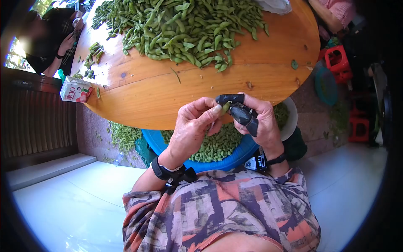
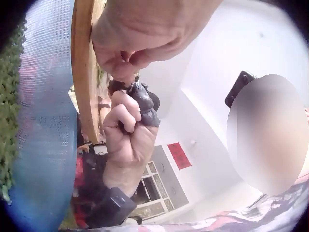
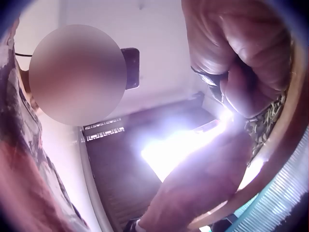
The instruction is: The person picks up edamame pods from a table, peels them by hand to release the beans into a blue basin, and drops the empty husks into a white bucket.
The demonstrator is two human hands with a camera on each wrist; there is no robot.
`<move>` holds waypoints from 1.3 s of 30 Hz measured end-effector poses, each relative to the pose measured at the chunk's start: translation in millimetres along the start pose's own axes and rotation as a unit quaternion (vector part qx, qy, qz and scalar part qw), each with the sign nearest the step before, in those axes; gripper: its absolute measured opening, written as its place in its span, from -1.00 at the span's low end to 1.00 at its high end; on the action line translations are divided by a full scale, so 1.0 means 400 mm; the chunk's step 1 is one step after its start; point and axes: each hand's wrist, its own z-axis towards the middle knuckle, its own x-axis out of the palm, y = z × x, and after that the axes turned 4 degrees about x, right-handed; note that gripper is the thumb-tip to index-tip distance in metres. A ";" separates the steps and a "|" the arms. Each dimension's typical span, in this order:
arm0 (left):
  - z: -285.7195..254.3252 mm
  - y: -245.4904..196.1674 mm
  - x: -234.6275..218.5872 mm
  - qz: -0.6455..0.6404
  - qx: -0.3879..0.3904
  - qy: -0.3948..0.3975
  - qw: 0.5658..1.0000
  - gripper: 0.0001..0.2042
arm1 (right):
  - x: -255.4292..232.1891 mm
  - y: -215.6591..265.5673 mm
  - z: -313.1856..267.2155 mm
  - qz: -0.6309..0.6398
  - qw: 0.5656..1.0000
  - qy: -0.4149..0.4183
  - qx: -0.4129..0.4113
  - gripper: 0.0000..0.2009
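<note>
A green pod is pinched between the thumb and fingers of the left hand, just past the table's near edge. The right hand, with black coverings on its thumb and index finger, meets the same pod from the other side. In the left wrist view the left hand and the right hand touch at their fingertips; the pod is hard to make out there. The right wrist view has the right hand with curled fingers above the left hand. Below both hands lie shelled green beans in a blue basin.
A large heap of pods covers the far part of the wooden table. A drink carton stands at the left edge. A white bowl is beyond the right hand. Red stools and two other people are farther off.
</note>
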 end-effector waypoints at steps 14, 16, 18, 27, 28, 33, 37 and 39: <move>-0.026 0.036 0.019 0.366 0.205 -0.014 0.908 -0.86 | 0.029 0.019 -0.019 -0.076 0.993 -0.075 -0.042 -0.77; -0.025 0.036 0.018 0.327 0.166 -0.016 0.930 -0.86 | 0.033 0.020 -0.025 -0.099 0.992 -0.068 -0.040 -0.79; -0.021 0.018 0.008 0.310 0.105 0.018 0.945 -0.87 | 0.025 0.015 -0.028 -0.078 0.995 -0.053 -0.032 -0.79; 0.010 -0.052 -0.040 0.143 -0.091 0.128 0.977 -0.73 | -0.028 -0.040 0.002 0.215 0.971 0.091 0.056 -0.79; 0.011 -0.052 -0.043 0.139 -0.097 0.129 0.977 -0.72 | -0.030 -0.040 0.004 0.236 0.963 0.116 0.066 -0.80; 0.010 -0.045 -0.029 0.080 -0.107 0.110 0.985 -0.77 | 0.022 -0.005 -0.006 -0.216 0.966 -0.071 -0.124 -0.79; 0.001 -0.017 -0.020 0.011 -0.062 0.124 0.990 -0.79 | 0.041 -0.015 -0.016 -0.367 0.875 -0.136 -0.284 -0.64; -0.005 -0.002 -0.018 0.004 -0.044 0.121 0.992 -0.80 | 0.034 -0.014 -0.011 -0.355 0.885 -0.123 -0.276 -0.65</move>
